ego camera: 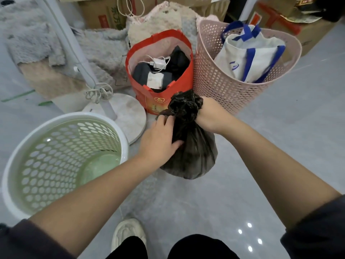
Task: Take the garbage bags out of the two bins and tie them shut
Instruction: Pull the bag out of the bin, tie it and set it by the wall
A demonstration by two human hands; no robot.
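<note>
We look down from a head-worn camera at our own two bare forearms reaching over a pale grey floor (261,146). Between them sits a dark, half-translucent garbage bag (192,156), resting on the floor just beside a green perforated bin (61,159) with a white rim, which stands at our left and has no liner in it.

Our right hand (207,116) is closed around the gathered neck of the bag, with the bunched plastic ruffling out above the fist. Our left hand (160,139) is pressed against the near side of the neck, fingers curled into the plastic just below the right hand's grip. Both hands are clamped on the same bag; we see no finished knot.

Behind the bag stand a red tote bag (160,98) holding dark clothes and a white charger, and a pink perforated basket (224,86) holding a white bag with blue straps. A round white fan base (128,116) lies between the green bin and the tote. One pale shoe (128,234) shows at the bottom edge.

We judge the tying to be under way. The risks from here:
- the thin plastic may tear if we twist or pull the neck too hard;
- the neck may slip loose if either hand lets go before a knot is cinched;
- the bag could tip into the tote just behind it;
- we cannot tell from here where the second bin is.
</note>
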